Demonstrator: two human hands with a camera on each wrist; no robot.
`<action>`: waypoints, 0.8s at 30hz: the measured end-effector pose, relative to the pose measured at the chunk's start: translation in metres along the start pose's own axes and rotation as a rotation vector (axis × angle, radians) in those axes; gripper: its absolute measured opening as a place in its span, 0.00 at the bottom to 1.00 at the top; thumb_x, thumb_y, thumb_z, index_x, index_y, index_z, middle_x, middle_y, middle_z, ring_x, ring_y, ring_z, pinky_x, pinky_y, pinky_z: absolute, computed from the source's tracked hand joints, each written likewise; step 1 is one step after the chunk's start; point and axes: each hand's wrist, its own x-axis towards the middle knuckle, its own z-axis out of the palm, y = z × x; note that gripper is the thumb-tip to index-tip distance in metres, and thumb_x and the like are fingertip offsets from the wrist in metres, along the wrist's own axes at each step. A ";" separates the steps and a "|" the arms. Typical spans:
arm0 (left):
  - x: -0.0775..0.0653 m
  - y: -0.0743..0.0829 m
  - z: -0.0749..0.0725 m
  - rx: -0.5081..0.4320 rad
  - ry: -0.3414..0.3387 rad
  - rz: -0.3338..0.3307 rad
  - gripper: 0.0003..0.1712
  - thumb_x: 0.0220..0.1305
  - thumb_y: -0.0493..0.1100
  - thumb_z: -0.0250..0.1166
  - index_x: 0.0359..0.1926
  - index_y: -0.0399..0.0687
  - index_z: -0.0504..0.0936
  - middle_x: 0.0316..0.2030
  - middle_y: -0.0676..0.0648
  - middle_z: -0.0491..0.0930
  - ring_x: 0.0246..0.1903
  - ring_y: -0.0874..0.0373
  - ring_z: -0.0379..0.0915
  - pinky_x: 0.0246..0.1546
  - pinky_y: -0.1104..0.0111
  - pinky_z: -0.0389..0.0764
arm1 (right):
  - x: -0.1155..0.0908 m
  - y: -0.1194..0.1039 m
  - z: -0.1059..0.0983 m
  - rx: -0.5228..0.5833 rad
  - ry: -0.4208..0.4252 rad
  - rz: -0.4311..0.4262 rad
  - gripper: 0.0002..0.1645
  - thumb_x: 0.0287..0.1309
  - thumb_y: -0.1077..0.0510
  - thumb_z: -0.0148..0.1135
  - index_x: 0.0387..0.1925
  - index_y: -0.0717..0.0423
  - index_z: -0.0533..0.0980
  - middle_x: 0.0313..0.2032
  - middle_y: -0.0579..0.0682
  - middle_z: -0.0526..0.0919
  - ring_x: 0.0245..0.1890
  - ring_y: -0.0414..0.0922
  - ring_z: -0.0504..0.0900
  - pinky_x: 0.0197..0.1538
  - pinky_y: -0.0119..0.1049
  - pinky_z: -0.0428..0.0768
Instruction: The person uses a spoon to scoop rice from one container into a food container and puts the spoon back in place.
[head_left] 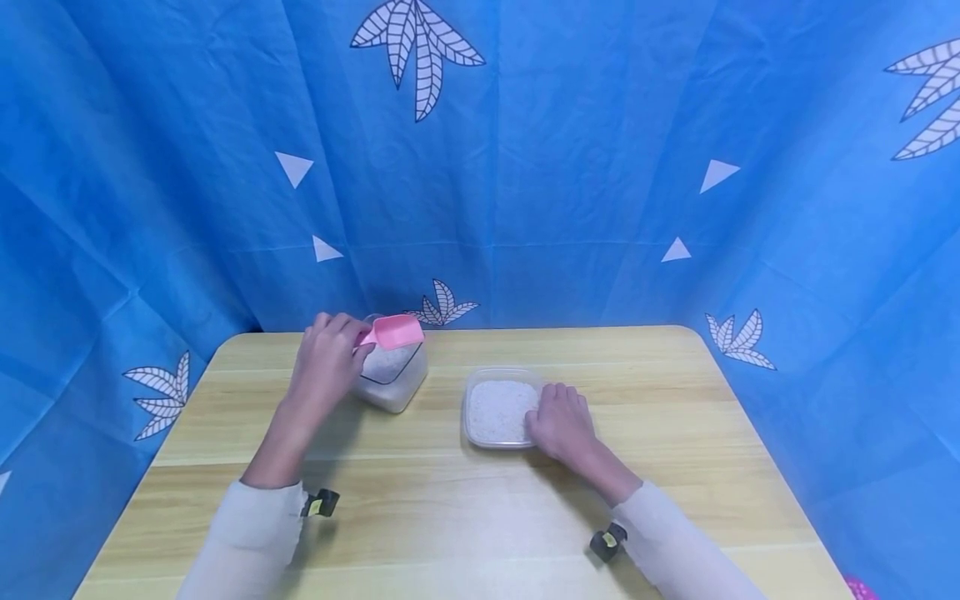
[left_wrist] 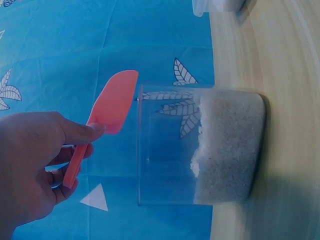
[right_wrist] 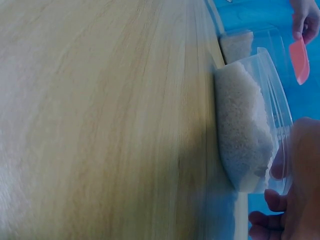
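My left hand grips a pink scoop by its handle, thumb on top. The scoop hangs tilted above the mouth of a tall clear plastic container, apart from its rim. White grains that look like rice fill the lower part of that container. Whether the scoop holds any grains, I cannot tell. To the right, my right hand pinches the edge of a low clear plastic tub, thumb inside the rim and fingers outside. The same kind of white grains lies heaped in the tub.
Both containers stand on a light wooden table, the tall one nearer its back left edge. A blue curtain with leaf and triangle prints hangs behind and at both sides. A small pink thing shows at the lower right corner.
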 end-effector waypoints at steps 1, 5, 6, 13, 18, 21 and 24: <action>0.000 -0.001 0.000 0.005 -0.005 -0.003 0.18 0.62 0.40 0.76 0.50 0.36 0.87 0.46 0.35 0.86 0.44 0.41 0.72 0.43 0.53 0.74 | 0.000 0.000 0.000 0.000 0.001 -0.001 0.15 0.63 0.51 0.47 0.37 0.60 0.68 0.36 0.56 0.71 0.38 0.52 0.66 0.48 0.46 0.69; -0.001 -0.004 0.001 0.024 -0.021 -0.017 0.19 0.61 0.40 0.76 0.51 0.36 0.86 0.46 0.34 0.85 0.45 0.41 0.72 0.44 0.52 0.74 | 0.000 0.001 0.000 -0.001 0.006 -0.005 0.15 0.63 0.51 0.47 0.37 0.60 0.68 0.36 0.56 0.71 0.38 0.52 0.66 0.48 0.46 0.69; -0.002 -0.005 0.002 0.028 -0.025 -0.019 0.19 0.61 0.40 0.76 0.52 0.36 0.86 0.46 0.34 0.85 0.45 0.41 0.72 0.44 0.52 0.74 | 0.000 0.001 0.000 -0.002 0.007 -0.006 0.15 0.63 0.51 0.47 0.37 0.60 0.68 0.36 0.56 0.71 0.38 0.52 0.66 0.48 0.46 0.69; -0.004 -0.010 0.004 0.055 -0.061 -0.027 0.19 0.61 0.40 0.76 0.51 0.35 0.86 0.46 0.34 0.85 0.45 0.40 0.72 0.44 0.53 0.74 | -0.001 0.000 -0.001 0.003 0.005 -0.006 0.14 0.64 0.51 0.46 0.37 0.60 0.68 0.36 0.56 0.71 0.38 0.53 0.67 0.49 0.46 0.69; -0.005 -0.015 0.006 0.075 -0.098 -0.019 0.16 0.62 0.39 0.75 0.49 0.36 0.88 0.46 0.34 0.86 0.45 0.40 0.72 0.43 0.53 0.73 | -0.001 0.000 -0.001 0.004 0.001 0.001 0.14 0.63 0.51 0.46 0.37 0.60 0.68 0.36 0.56 0.71 0.39 0.53 0.67 0.49 0.46 0.69; -0.003 -0.019 0.007 0.079 -0.112 -0.014 0.14 0.62 0.39 0.74 0.47 0.37 0.88 0.46 0.34 0.86 0.45 0.39 0.73 0.43 0.52 0.73 | 0.000 0.000 0.000 -0.002 0.006 0.000 0.14 0.63 0.51 0.47 0.37 0.60 0.68 0.36 0.56 0.71 0.38 0.53 0.67 0.49 0.46 0.69; -0.003 -0.021 0.008 0.080 -0.123 -0.010 0.13 0.62 0.38 0.75 0.47 0.37 0.88 0.46 0.34 0.87 0.44 0.39 0.73 0.42 0.53 0.73 | 0.000 0.001 0.001 -0.008 0.011 -0.003 0.14 0.63 0.51 0.47 0.37 0.60 0.68 0.36 0.56 0.71 0.38 0.52 0.67 0.48 0.46 0.70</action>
